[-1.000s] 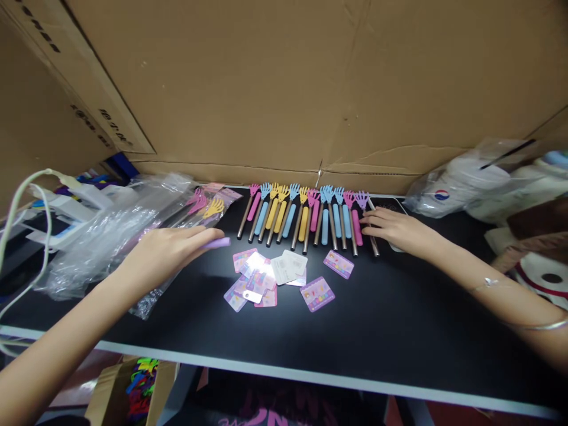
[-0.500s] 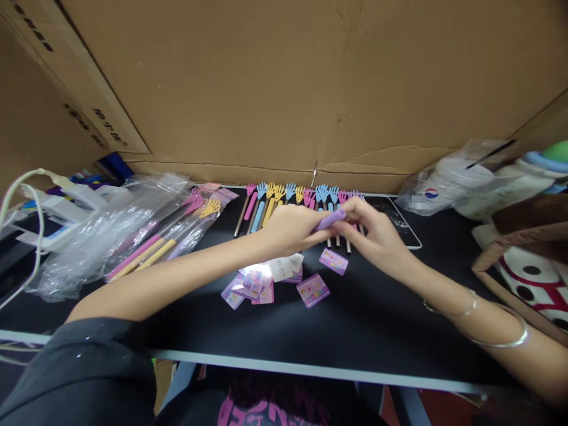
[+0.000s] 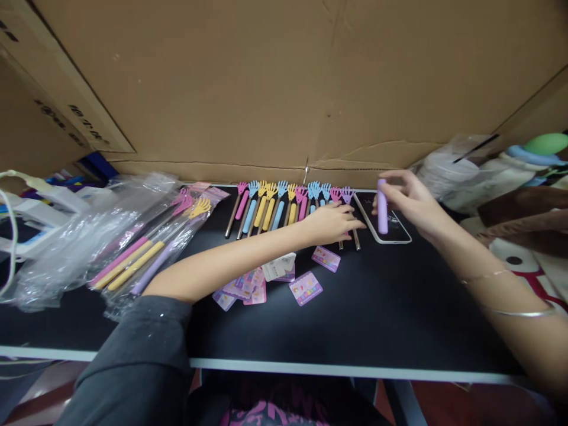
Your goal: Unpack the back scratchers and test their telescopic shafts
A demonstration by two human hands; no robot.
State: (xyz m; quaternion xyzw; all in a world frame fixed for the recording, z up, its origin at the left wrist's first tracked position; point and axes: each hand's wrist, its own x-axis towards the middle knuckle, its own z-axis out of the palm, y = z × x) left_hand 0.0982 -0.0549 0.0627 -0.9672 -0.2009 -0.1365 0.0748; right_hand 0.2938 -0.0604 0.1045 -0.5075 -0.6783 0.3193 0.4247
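A row of small back scratchers [image 3: 284, 204] with pink, blue and yellow hand-shaped heads lies along the far side of the black table [image 3: 355, 319]. My left hand [image 3: 331, 223] rests flat on the right end of that row, fingers stretched out. My right hand [image 3: 410, 201] is raised above a phone [image 3: 393, 228] and pinches the top of a purple handle sleeve [image 3: 382, 207], which hangs upright. Small printed cards [image 3: 305, 288] lie scattered in front of the row, partly under my left forearm.
Clear plastic bags [image 3: 137, 248] holding more scratchers lie at the left. White cables and a charger [image 3: 39, 195] sit at the far left. A cardboard wall [image 3: 284, 89] stands behind the table. Bagged items and plush toys [image 3: 523, 177] crowd the right side.
My right hand has taken the purple sleeve and carried it right, above the phone. My left hand let go of it and settled on the end of the row.
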